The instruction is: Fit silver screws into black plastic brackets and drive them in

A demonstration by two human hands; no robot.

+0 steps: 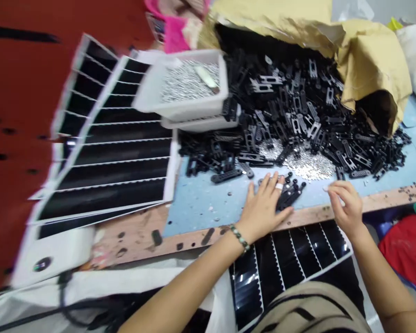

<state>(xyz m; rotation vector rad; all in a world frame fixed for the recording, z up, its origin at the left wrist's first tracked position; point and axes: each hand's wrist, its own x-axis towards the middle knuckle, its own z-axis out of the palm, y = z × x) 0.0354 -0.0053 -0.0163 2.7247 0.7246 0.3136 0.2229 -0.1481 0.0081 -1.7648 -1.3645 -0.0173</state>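
My left hand (pixel 263 203) lies on the blue work surface with its fingers stretched out, palm down. Beside its fingertips and thumb is a small bunch of black plastic parts (pixel 291 193); whether the fingers touch them I cannot tell. My right hand (pixel 346 208) is closed in a pinch, with a small pale silvery piece (pixel 326 188) at its fingertips, over the table's front edge. Between and beyond the hands spreads a pile of small flat silver metal pieces (pixel 312 164). Behind it lies a large heap of black plastic parts (pixel 280 101).
A white plastic tub (pixel 194 108) full of silver pins stands at the back left. A torn brown paper bag (pixel 370 60) opens over the heap. Sheets with black strips (pixel 118 152) lie left, beside a white device (pixel 62 252). Another black-striped sheet (pixel 291 259) is below the wooden edge (pixel 194 240).
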